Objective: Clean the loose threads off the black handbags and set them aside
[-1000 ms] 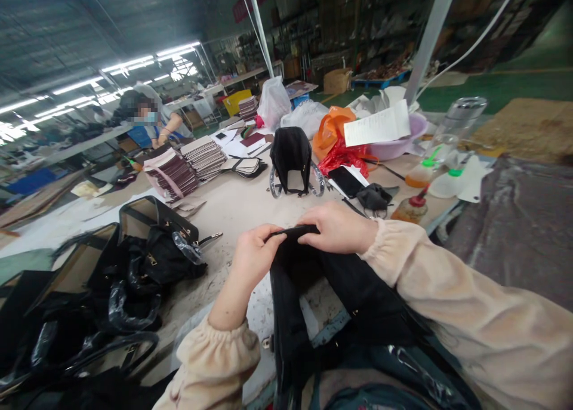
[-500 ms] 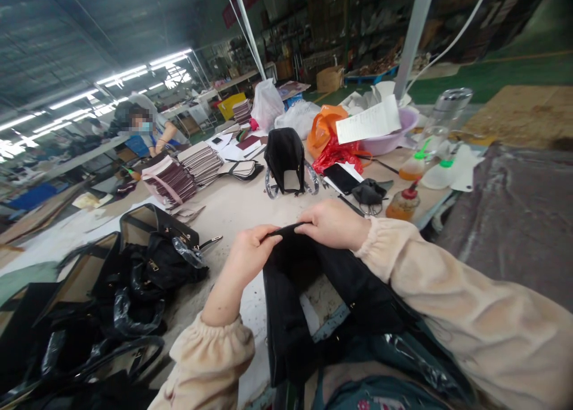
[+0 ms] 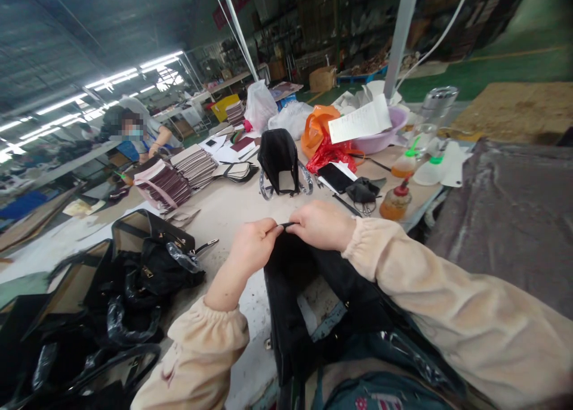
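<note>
- Black bag (image 3: 286,279) lies at lower centre of the frame, its mouth toward the camera, its near part against the wearer's clothing.
- Left hand (image 3: 253,246): thumb and bent fingers closed in a pinch on the bag's far rim (image 3: 290,224), just left of centre. No gap seen between the pads; the fabric edge is between them.
- Right hand (image 3: 324,225): thumb and forefinger likewise closed on the same rim, just beside the left fingertips. The other fingers are curled; whether they touch the bag, cannot tell.
- Step in hand, judged: working the rim edge by pinch. Best done with both grips level and equal in pressure, so the short length between them neither twists nor puckers.
- Thumbs best set opposite the fingers, right at the edge; a deep grab would probably crease the side panel.
- Fabric looks soft, rim somewhat stiffer (judgement). Small, even pressure seems better than a hard pull.
- Body support at bottom of frame helps steadiness; leaning harder could skew the mouth.
- Clear-wrapped handle (image 3: 416,353) at lower right: best left slack, clear of the forearm, lest it tug the rim.
- Standing bag (image 3: 268,153), upper centre on the table (image 3: 224,210), is apart from both hands; elbow room adequate.
</note>
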{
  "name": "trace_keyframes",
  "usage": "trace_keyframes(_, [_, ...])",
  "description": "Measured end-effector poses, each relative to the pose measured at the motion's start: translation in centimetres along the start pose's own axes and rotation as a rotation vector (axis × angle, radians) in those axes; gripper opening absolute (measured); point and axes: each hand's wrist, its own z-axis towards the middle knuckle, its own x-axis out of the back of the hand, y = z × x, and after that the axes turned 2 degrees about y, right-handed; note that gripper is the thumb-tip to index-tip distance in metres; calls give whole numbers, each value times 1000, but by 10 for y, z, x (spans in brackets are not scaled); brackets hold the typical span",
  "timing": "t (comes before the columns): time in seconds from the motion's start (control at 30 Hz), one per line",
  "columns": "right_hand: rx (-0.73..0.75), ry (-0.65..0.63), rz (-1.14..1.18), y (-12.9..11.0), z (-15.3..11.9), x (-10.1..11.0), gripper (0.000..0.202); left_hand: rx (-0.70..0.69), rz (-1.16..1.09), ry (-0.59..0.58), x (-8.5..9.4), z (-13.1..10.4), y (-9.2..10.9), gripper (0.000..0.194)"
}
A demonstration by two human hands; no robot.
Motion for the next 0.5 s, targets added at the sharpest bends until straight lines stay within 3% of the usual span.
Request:
trace_keyframes(0.3, [-74,-23,41,-4,0,4,37,34,-94,-37,2,1,-1,35])
trace_keyframes(0.5, [-71,-16,66,-5,-2,4,37,88,-512,-207,11,-5,-10,55])
